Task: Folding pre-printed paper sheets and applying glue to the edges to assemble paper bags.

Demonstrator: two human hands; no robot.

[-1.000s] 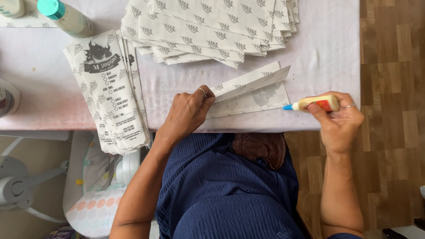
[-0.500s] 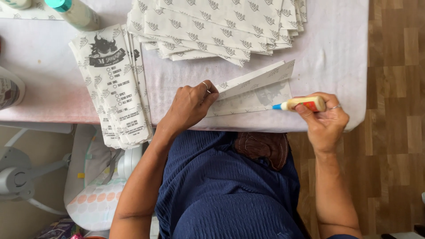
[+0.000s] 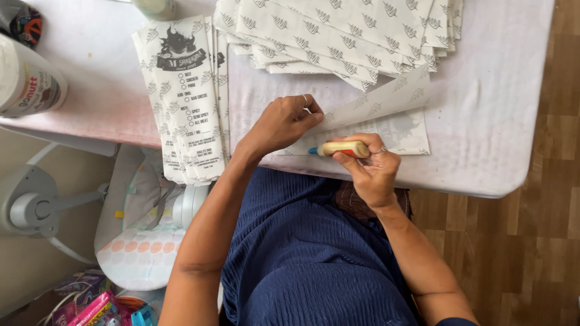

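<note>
The white paper sheet with a grey leaf print (image 3: 386,124) lies at the near edge of the white-covered table (image 3: 501,121), its long axis running left to right, with its upper flap lifted. In the head view the left hand (image 3: 279,124) pinches the flap's left end, fingers closed on the paper. The right hand (image 3: 371,172) sits just below the sheet, closed around a cream glue stick with a blue tip (image 3: 339,148); the tip points left and lies against the sheet's near edge, just beside the left hand. Farther up the table lies a fanned stack of matching leaf-print sheets (image 3: 338,30). To the left lies a pile of finished paper bags with dark printed labels (image 3: 184,96), overhanging the table edge. A white cylindrical container (image 3: 27,84) lies at the far left.
</note>
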